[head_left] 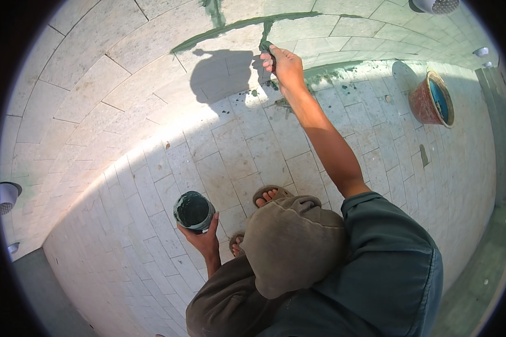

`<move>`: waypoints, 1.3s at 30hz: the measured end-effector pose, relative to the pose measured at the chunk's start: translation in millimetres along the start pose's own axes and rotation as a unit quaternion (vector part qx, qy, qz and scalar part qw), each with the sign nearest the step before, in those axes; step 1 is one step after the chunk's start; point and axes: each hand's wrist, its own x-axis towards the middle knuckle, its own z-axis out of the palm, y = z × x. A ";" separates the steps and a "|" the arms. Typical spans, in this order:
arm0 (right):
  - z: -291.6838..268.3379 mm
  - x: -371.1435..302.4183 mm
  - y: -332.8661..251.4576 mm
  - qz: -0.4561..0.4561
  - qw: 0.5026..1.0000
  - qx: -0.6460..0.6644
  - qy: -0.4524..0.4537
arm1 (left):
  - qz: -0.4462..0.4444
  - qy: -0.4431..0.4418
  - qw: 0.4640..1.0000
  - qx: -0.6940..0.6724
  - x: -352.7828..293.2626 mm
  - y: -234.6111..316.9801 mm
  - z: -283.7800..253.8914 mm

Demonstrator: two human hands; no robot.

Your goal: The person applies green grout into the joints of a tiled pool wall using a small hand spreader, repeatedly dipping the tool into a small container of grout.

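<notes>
My right hand reaches far forward to the pale tiled wall. Its fingers are closed on a small dark green-smeared piece, whose kind I cannot make out. The piece touches the wall at a short green-filled joint, just below a long curved band of dark green paste. Low on the left, my left hand grips a round tub from its near side. Dark green paste coats the inside of the tub, and its mouth faces up.
A reddish bucket with a blue inside stands tilted at the right. Green splatters dot the pale tiled floor along the wall's foot. My sandaled foot and brown cloth show below. Round perforated fittings stick out at the sides.
</notes>
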 end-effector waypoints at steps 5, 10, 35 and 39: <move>9.5 1.7 -17.1 -0.029 0.994 0.105 -0.014 | -0.004 0.001 1.000 -0.012 -0.3 1.2 -0.2; 10.2 -8.7 -23.3 -0.056 0.997 0.058 -0.007 | -0.006 0.005 1.000 -0.012 -0.4 1.3 -1.0; -25.8 11.3 37.4 -0.183 0.978 -0.082 -0.064 | -0.023 -0.003 1.000 -0.017 0.2 -2.0 -1.5; -29.0 30.0 37.3 -0.118 0.988 -0.055 -0.089 | -0.009 -0.003 1.000 -0.005 0.5 0.9 0.1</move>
